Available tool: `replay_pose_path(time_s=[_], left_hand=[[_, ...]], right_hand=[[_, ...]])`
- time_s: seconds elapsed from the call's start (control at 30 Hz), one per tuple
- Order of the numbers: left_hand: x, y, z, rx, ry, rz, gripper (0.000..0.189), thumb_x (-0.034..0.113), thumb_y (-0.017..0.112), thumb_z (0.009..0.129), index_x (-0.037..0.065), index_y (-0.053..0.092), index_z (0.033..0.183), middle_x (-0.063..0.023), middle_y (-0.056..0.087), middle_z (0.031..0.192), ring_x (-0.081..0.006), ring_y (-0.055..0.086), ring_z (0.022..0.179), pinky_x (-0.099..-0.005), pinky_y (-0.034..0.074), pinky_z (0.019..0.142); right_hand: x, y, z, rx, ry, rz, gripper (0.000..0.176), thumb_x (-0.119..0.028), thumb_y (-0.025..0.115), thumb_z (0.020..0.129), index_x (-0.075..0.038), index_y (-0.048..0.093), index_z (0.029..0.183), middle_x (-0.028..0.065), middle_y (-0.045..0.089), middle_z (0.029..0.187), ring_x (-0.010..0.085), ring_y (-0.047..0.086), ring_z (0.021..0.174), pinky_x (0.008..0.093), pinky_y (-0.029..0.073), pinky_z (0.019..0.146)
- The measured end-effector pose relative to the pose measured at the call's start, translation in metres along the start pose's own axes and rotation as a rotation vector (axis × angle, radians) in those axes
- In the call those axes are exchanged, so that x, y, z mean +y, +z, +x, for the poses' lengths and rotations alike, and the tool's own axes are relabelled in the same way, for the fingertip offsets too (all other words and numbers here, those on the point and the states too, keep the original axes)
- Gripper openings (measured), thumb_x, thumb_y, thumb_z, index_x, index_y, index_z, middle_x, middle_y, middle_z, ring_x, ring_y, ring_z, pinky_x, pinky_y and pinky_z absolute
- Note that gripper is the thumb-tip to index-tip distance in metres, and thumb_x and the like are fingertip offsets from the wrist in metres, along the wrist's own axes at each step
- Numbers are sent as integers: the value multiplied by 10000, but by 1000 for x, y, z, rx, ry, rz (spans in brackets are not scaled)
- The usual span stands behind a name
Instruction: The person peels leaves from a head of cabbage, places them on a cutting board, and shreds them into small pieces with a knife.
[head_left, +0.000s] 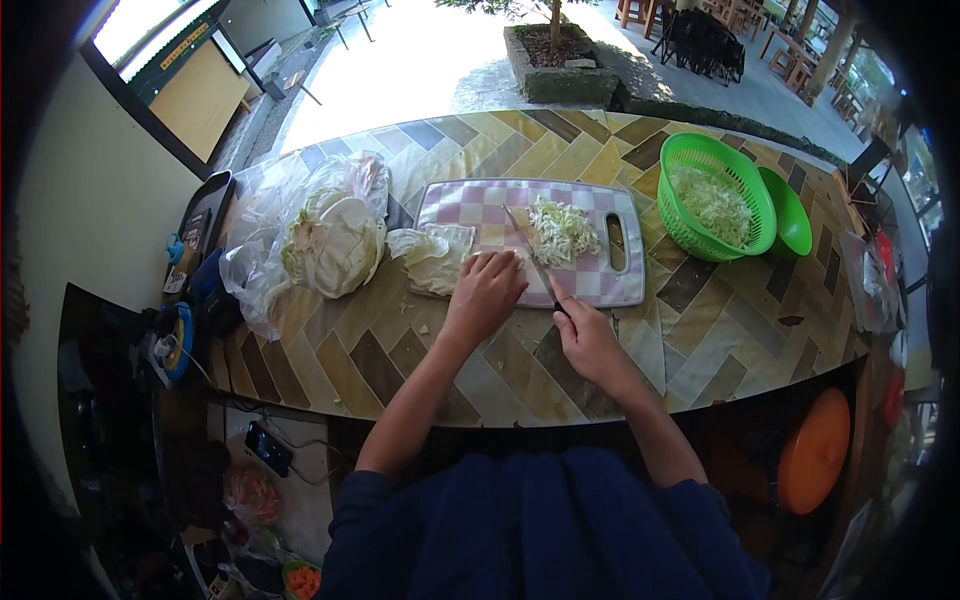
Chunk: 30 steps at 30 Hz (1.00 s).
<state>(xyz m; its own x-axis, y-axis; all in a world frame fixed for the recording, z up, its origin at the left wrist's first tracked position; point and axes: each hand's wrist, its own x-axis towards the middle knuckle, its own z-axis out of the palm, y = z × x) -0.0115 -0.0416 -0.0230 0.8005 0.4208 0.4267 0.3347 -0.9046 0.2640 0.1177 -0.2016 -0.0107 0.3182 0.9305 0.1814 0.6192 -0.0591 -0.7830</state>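
Left hand [487,295] holds pale cabbage leaves [432,256] under bent fingers, fine whitish-green shreds [562,230] at its two o'clock; right hand [586,342] grips a knife [538,268].

no words or numbers can be read here. at the top left, a long dark green sign [148,80] has a short row of yellow letters [185,46] on it. the sign slants up to the right, and the letters are too small and fuzzy to tell what they say. low on the left there is a black phone [268,448]. it has tiny light marks on its screen, and those are too small to read too.
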Motion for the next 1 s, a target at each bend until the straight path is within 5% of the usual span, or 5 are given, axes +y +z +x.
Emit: replay_pose_path(time_s=[0.53,1.0], left_hand=[[-3,-1,-4,46,31,-49,285,206,641,858,29,623,1080,-96,617,1199,-258,524,1179,-406,361,1034],[-2,4,-4,55,-14,-140,305,196,606,893,18,619,1141,-120,612,1226,-276,522,1186,-411,368,1035]], right_hand=[[-33,-4,1,-208,119,-272,539,-109,460,946,-120,345,1473,248,552,1017,435,614,864,493,510,772],[-17,5,14,-108,114,-174,511,-109,455,962,-78,358,1463,255,556,962,437,600,884,491,485,794]])
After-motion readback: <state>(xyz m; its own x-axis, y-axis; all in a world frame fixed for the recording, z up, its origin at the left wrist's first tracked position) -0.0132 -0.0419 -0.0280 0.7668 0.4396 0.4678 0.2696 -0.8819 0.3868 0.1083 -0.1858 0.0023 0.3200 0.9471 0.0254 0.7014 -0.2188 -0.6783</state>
